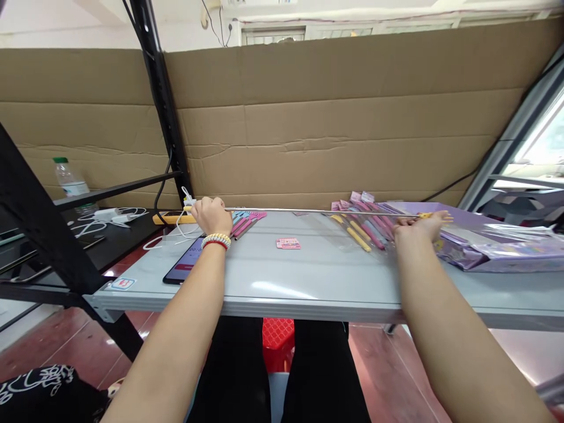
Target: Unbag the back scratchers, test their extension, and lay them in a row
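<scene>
A thin metal telescopic rod is drawn out long and nearly level above the table, with yellow parts at its ends. My left hand is closed around its left end. At the other end, my right hand grips it near a small yellow tip. Below and beside my left hand lie several pink, blue and dark slim sticks and a phone, partly covered by my wrist. Just left of my right hand is a pile of yellow, pink and blue sticks in clear wrappers. A small pink card lies between my arms.
An open purple box with clear plastic stands on the right of the grey table. White cables run along the left side. A cardboard wall closes the back, and a black metal post rises at left.
</scene>
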